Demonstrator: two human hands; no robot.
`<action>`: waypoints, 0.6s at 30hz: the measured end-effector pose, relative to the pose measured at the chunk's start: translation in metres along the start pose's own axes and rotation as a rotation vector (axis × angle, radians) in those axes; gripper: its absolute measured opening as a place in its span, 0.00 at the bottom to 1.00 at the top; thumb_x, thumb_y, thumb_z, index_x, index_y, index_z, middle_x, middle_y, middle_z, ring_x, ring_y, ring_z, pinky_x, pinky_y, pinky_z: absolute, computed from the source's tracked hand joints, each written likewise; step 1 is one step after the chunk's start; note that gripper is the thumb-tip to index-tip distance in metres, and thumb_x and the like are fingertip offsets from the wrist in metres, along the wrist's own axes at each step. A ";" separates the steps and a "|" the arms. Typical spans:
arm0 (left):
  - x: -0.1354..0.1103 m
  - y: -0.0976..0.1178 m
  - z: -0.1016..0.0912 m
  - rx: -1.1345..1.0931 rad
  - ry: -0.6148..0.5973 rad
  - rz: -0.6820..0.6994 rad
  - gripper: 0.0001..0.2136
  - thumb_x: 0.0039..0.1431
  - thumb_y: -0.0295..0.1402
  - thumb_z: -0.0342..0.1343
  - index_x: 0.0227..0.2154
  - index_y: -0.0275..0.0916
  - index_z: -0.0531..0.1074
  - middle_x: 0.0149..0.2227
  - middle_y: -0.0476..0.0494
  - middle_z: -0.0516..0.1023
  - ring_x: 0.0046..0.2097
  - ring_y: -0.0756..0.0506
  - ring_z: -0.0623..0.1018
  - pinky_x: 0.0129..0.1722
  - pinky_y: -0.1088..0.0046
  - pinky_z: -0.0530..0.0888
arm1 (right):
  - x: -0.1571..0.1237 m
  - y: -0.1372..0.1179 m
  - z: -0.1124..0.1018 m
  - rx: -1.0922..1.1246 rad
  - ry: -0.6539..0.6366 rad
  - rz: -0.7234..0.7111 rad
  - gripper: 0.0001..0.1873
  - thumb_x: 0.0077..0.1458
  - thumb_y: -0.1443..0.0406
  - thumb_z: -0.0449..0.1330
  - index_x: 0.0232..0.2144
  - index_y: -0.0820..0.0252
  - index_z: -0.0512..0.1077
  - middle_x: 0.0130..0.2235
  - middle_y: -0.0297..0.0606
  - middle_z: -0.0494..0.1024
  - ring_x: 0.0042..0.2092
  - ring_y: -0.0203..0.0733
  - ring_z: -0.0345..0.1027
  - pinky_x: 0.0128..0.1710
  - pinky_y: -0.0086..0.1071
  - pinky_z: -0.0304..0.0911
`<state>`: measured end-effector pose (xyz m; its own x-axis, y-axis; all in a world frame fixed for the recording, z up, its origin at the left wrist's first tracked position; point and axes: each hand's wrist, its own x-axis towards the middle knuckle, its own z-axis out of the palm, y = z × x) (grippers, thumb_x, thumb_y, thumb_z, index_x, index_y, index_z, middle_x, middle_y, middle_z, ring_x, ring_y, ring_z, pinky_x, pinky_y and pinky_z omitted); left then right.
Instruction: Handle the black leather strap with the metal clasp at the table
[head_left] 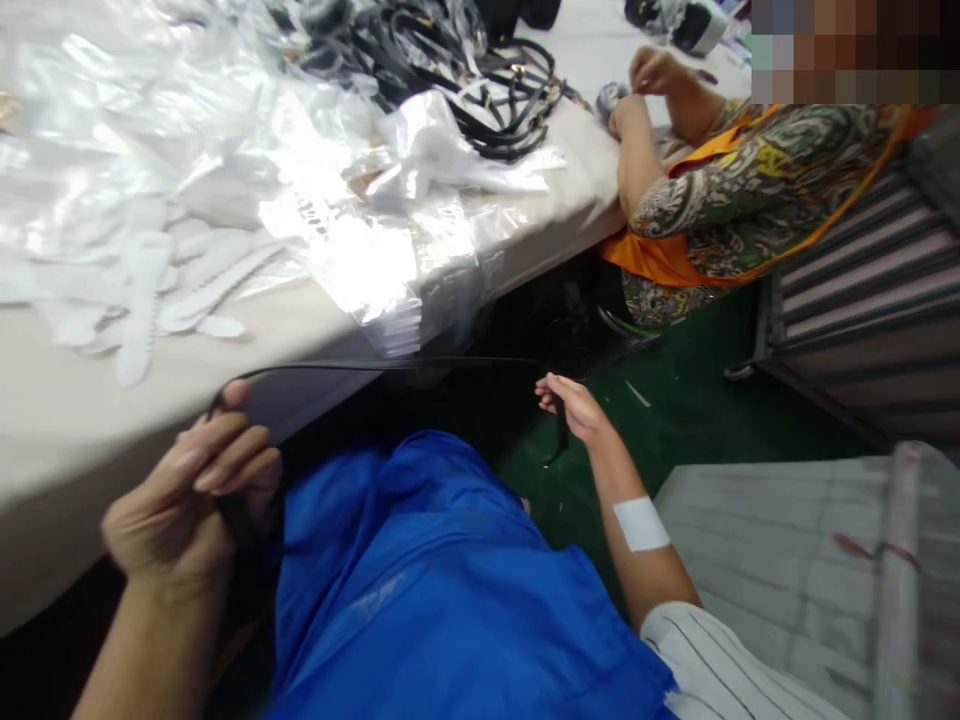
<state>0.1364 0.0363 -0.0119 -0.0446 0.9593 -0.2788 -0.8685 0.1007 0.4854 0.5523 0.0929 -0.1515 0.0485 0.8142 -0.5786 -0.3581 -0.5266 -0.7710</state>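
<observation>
A thin black strap stretches between my two hands, just off the front edge of the table and above my blue-covered lap. My left hand is closed around one end, and part of the strap hangs below its fingers. My right hand pinches the strap near its other end, whose short tail dangles beneath. Behind the strap, clear plastic bags lie over the table edge. White strips with toothed-looking edges are piled on the table beyond my left hand.
The cloth-covered table runs across the front. A heap of black straps with metal fittings lies at the back. On the right, a co-worker in a patterned sleeve handles a small item. A plastic-covered crate stands at my right.
</observation>
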 end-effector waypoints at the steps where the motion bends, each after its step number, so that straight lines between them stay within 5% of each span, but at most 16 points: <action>1: 0.002 -0.003 0.006 -0.052 -0.057 -0.017 0.29 0.44 0.14 0.56 0.53 0.30 0.64 0.26 0.54 0.70 0.24 0.55 0.68 0.22 0.81 0.68 | -0.005 -0.001 -0.007 -0.034 0.000 -0.009 0.17 0.46 0.58 0.72 0.33 0.65 0.76 0.32 0.38 0.74 0.30 0.33 0.64 0.29 0.26 0.65; 4: 0.013 -0.009 0.016 -0.126 -0.080 -0.094 0.23 0.56 0.14 0.49 0.56 0.27 0.61 0.28 0.51 0.69 0.26 0.54 0.69 0.23 0.81 0.69 | -0.018 -0.001 -0.035 -0.086 -0.036 -0.005 0.21 0.40 0.55 0.75 0.33 0.63 0.78 0.28 0.36 0.69 0.27 0.32 0.59 0.25 0.27 0.57; 8: 0.033 -0.008 0.008 -0.174 0.025 -0.155 0.15 0.66 0.20 0.45 0.54 0.24 0.64 0.25 0.52 0.68 0.24 0.56 0.67 0.23 0.83 0.66 | -0.032 0.004 -0.076 -0.141 -0.049 0.083 0.22 0.45 0.43 0.67 0.25 0.54 0.77 0.14 0.28 0.48 0.17 0.30 0.39 0.20 0.33 0.33; 12: 0.032 -0.010 -0.008 -0.142 0.044 -0.174 0.12 0.71 0.26 0.42 0.43 0.25 0.70 0.20 0.54 0.64 0.20 0.57 0.64 0.21 0.83 0.64 | -0.052 -0.006 -0.095 0.076 0.115 -0.191 0.30 0.46 0.37 0.59 0.09 0.47 0.60 0.10 0.29 0.33 0.14 0.29 0.35 0.25 0.42 0.31; 15: 0.019 -0.012 -0.023 0.139 -0.113 -0.228 0.11 0.68 0.32 0.51 0.35 0.27 0.73 0.14 0.59 0.54 0.16 0.58 0.55 0.19 0.83 0.60 | -0.058 -0.026 -0.102 0.124 0.241 -0.323 0.23 0.49 0.42 0.56 0.13 0.43 0.60 0.15 0.28 0.34 0.17 0.31 0.34 0.27 0.45 0.32; 18: 0.004 -0.002 -0.034 0.449 -0.374 -0.317 0.13 0.62 0.40 0.58 0.36 0.32 0.75 0.12 0.58 0.57 0.14 0.58 0.54 0.16 0.83 0.55 | -0.051 -0.032 -0.125 0.045 0.307 -0.242 0.18 0.47 0.47 0.59 0.15 0.45 0.62 0.20 0.30 0.41 0.20 0.33 0.40 0.24 0.45 0.38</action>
<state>0.1208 0.0310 -0.0423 0.4235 0.8841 -0.1976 -0.5176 0.4152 0.7481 0.6777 0.0377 -0.1309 0.4110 0.7984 -0.4400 -0.3428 -0.3118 -0.8861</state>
